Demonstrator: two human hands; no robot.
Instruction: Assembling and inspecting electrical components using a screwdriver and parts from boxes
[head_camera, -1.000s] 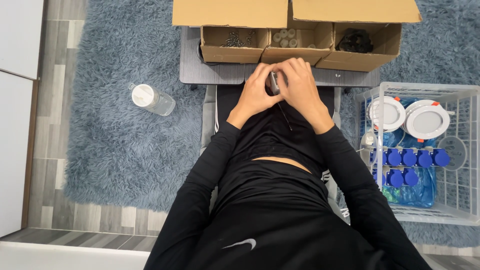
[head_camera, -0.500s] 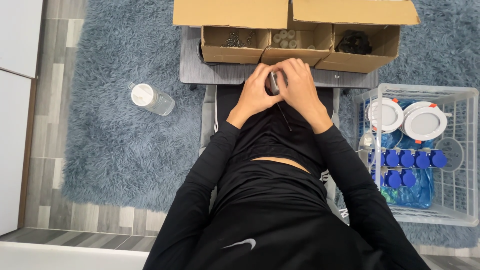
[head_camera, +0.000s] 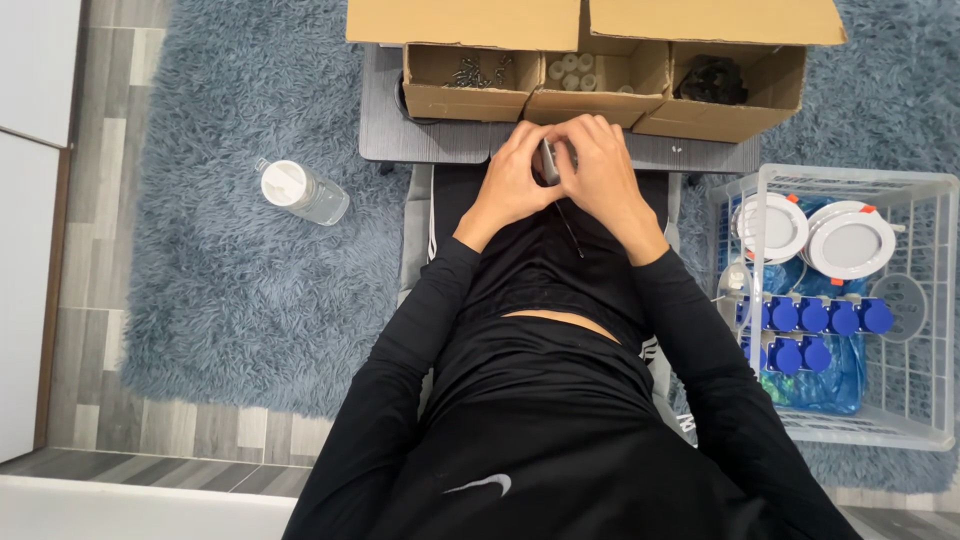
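Both hands (head_camera: 560, 175) together, fingers curled

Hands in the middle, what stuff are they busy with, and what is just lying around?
Busy with:
left hand and right hand, closed together on a small grey part
three open cardboard boxes of small pieces, just beyond the hands
thin dark wire hanging below

Just lying around:
clear bottle on the shaggy rug
white basket with round white lamps and blue caps

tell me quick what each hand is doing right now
Left hand: closed on the small grey part, gripped together with the other hand.
Right hand: closed on the same grey part.
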